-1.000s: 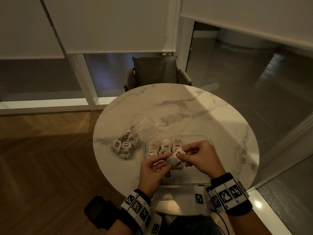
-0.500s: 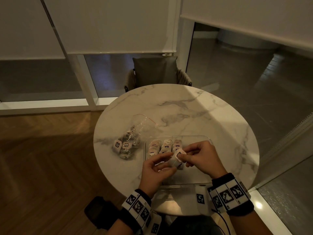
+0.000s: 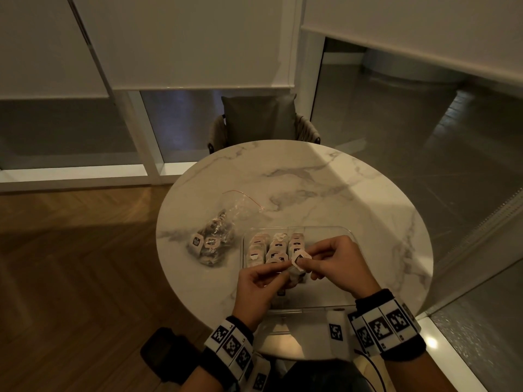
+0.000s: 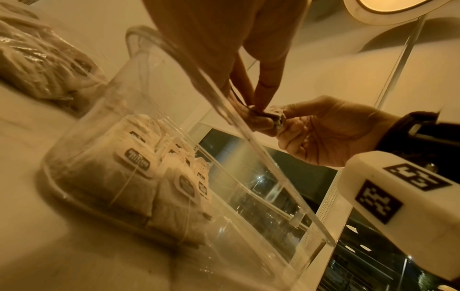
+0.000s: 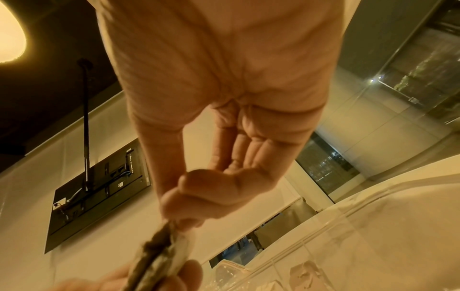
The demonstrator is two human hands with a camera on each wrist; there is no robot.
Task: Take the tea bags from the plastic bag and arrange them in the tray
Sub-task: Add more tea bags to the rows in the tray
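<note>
Both hands hold one tea bag [image 3: 297,263] above the clear tray [image 3: 343,232]. My left hand [image 3: 263,281] pinches its left end, and my right hand [image 3: 335,260] pinches the white tag end. The left wrist view shows both sets of fingers meeting on the tea bag [image 4: 267,116] above the tray's rim [image 4: 251,137]. In the right wrist view the tea bag [image 5: 159,261] is edge-on between thumb and fingers. Rows of tea bags [image 3: 276,247] fill the tray's far left part. The plastic bag [image 3: 216,234] with more tea bags lies left of the tray.
A round marble table [image 3: 325,176] carries everything. A chair with a grey cushion [image 3: 259,118] stands behind it. Wooden floor [image 3: 70,278] lies on the left, and a glass partition [image 3: 467,165] is on the right. The table's far half bears nothing but the bag's red-edged mouth [image 3: 243,195].
Both hands stay over the tray with the tea bag between them. The fingers have shifted slightly on it.
</note>
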